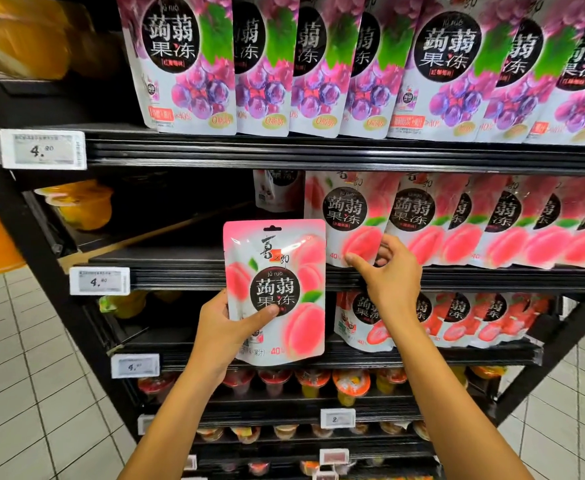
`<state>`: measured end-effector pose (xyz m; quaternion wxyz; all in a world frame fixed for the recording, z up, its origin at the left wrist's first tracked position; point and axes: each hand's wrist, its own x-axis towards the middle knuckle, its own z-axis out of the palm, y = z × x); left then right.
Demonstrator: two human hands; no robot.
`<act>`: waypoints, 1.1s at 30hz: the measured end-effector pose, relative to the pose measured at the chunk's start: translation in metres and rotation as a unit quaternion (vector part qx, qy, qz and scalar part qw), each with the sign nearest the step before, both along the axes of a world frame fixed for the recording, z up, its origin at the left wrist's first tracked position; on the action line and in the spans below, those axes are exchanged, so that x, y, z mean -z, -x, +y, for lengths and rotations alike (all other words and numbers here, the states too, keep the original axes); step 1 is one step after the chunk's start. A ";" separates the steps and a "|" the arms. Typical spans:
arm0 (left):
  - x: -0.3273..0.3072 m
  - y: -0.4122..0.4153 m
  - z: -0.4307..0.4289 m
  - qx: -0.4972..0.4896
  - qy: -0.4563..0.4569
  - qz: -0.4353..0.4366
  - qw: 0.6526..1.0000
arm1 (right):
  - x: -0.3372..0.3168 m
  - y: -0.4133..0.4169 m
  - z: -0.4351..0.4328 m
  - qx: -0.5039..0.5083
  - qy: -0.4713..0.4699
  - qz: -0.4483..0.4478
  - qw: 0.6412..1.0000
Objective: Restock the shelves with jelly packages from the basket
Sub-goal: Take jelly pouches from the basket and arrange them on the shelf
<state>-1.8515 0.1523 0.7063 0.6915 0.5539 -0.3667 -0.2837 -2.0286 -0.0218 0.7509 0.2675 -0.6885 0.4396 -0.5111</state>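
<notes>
Left hand (221,327) grips peach pouch (277,289); right hand (384,271) pinches shelved pouch (349,223); I should stand mine upright alongside.

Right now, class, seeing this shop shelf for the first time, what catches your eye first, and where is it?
A pink peach jelly pouch stands out at centre, held upright in the grip of the left hand before the middle shelf. Beside it, the right hand pinches the bottom edge of the nearest shelved peach pouch. Above, purple grape jelly pouches line the upper shelf.
</notes>
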 end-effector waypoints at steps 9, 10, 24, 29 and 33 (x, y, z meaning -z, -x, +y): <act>-0.013 -0.002 -0.002 0.007 -0.004 -0.017 1.000 | 0.000 0.006 0.004 0.013 -0.037 -0.006 0.999; -0.015 -0.001 -0.005 0.008 -0.005 -0.017 1.000 | 0.000 0.008 0.007 0.027 -0.024 -0.009 0.999; -0.051 0.019 -0.028 0.018 0.040 -0.043 0.998 | -0.003 -0.002 0.057 -0.301 -0.146 -0.173 0.927; -0.052 0.029 -0.022 -0.116 0.059 -0.196 0.972 | -0.018 -0.015 0.046 -0.261 -0.133 -0.199 0.935; -0.046 0.043 -0.022 -0.141 0.052 -0.356 0.922 | -0.030 -0.030 0.035 -0.234 -0.109 -0.198 0.946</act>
